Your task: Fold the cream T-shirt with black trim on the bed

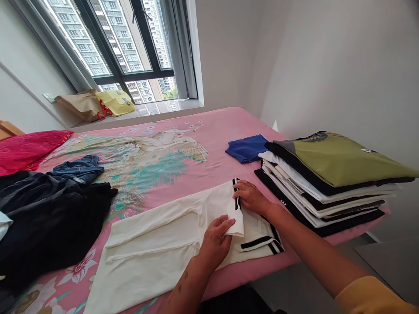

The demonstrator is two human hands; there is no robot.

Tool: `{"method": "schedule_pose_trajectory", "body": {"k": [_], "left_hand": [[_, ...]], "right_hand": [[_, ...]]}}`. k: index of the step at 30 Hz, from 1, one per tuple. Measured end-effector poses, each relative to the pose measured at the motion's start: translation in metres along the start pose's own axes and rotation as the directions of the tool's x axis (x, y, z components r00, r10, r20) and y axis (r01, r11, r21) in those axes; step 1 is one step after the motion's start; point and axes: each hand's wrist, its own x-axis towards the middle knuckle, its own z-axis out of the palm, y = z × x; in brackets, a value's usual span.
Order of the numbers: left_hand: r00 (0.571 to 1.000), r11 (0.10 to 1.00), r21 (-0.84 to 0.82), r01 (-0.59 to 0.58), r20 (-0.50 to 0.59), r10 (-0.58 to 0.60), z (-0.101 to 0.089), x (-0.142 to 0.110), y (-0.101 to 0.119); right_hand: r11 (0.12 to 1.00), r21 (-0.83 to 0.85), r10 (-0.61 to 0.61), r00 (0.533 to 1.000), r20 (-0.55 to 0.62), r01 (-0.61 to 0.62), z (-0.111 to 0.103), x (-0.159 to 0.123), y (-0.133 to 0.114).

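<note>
A cream shirt [157,248] with black stripes on its trim lies flat near the front edge of a bed with a pink floral cover [196,144]. Part of the shirt is folded over. My left hand [216,240] pinches the near corner of that folded flap, fingers closed on the cloth. At the flap's far corner, my right hand [250,196] presses on the striped edge with fingers curled on the fabric.
A stack of folded shirts [327,183], olive on top, sits at the bed's right edge. A folded blue garment [247,148] lies behind it. Dark unfolded clothes [49,213] pile at the left, by a red cushion [29,148]. Paper bags [98,102] rest on the windowsill.
</note>
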Motion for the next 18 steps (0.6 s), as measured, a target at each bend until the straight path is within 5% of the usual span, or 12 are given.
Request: {"method": "schedule_pose_trajectory", "body": {"k": [6, 10, 15, 18], "left_hand": [[0.995, 0.945, 0.323, -0.046, 0.095, 0.017, 0.012, -0.001, 0.017], [0.992, 0.919, 0.389, -0.060, 0.126, 0.012, 0.029, 0.008, 0.026], [0.967, 0.987, 0.155, -0.041, 0.256, 0.000, 0.032, 0.010, 0.024], [0.980, 0.975, -0.183, 0.125, 0.174, -0.093, 0.009, 0.019, 0.021]], "right_hand": [[0.998, 0.056, 0.017, 0.996, -0.082, -0.013, 0.018, -0.005, 0.017], [0.997, 0.065, 0.036, 0.991, -0.128, -0.028, 0.023, -0.011, 0.015], [0.999, 0.050, 0.021, 0.991, -0.131, -0.015, 0.022, -0.011, 0.015], [0.999, 0.016, 0.030, 0.989, -0.144, -0.028, 0.018, -0.007, 0.020]]}}
